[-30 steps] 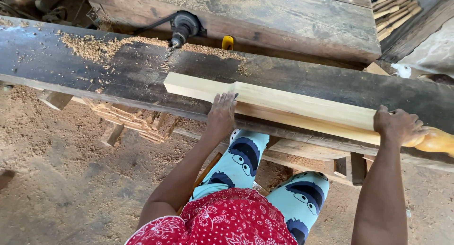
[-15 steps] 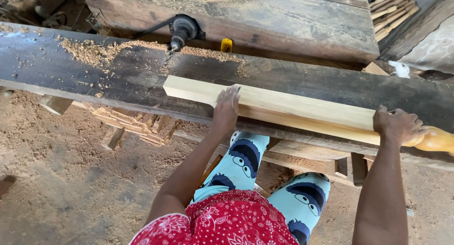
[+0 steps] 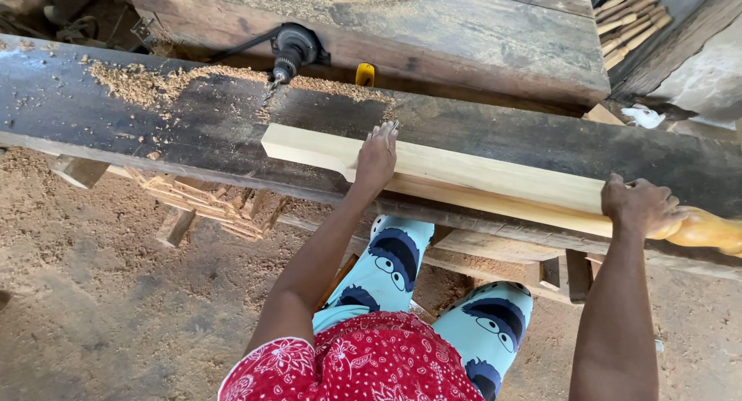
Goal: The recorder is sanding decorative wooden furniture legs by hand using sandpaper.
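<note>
On the dark, sawdust-strewn workbench (image 3: 154, 130), a pale squared length of timber (image 3: 495, 180) is laid with its long axis running from upper left to lower right, roughly parallel to the bench's near edge. Beyond its left end, an electric drill (image 3: 292, 49) is seen lying on the bench, bit pointed down toward the timber but apart from it. The left hand (image 3: 376, 155) is placed flat, fingers extended, across the top face of the timber near its left third, pressing rather than gripping. Further right, the right hand (image 3: 638, 205) is closed over the timber where the squared section gives way to a turned, rounded end (image 3: 707, 231). The timber is thus held at 2 points, the left hand being the nearer to the drill.
</note>
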